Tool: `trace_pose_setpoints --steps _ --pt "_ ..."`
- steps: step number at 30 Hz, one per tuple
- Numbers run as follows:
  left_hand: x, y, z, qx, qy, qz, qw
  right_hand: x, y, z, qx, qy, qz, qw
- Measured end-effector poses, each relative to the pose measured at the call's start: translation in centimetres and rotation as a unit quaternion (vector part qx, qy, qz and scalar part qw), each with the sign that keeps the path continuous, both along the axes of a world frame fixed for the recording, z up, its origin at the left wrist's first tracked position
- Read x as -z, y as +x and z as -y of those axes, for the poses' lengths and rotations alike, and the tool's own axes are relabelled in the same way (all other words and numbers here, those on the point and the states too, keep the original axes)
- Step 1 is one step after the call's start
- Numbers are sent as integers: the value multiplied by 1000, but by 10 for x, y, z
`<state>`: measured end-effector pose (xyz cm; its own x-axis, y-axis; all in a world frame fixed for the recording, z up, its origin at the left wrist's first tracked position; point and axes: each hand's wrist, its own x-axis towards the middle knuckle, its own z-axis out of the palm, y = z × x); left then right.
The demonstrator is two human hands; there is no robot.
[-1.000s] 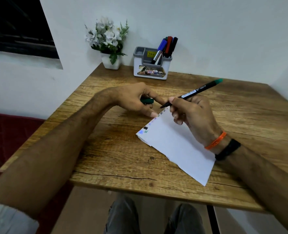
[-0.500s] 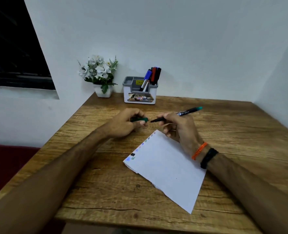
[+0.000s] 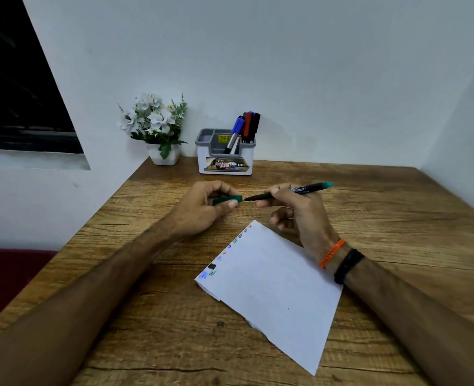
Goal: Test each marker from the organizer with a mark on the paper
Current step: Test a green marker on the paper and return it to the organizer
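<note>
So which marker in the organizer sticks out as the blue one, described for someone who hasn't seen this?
At the wooden table's far edge stands a white and grey plastic organizer, beside the white flower pot. The blue-capped marker leans leftmost there, with a pale barrel; its neighbours are red-capped and black.

The person is wearing no sleeves over either forearm; the right wrist is carrying a thin orange band (image 3: 332, 253) beside a wider black band (image 3: 348, 265).
</note>
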<state>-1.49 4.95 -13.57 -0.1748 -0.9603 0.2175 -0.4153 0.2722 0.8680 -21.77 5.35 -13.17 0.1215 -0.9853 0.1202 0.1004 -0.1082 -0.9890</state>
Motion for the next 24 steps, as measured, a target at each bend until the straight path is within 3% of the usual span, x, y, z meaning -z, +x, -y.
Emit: trace_pose_setpoints --steps 7,24 --pt "-1 -2 -3 10 -4 -13 1000 3 -1 2 -62 15 2 998" --pt "-6 -1 -4 29 -3 -42 999 2 -6 5 -29 7 1 1000"
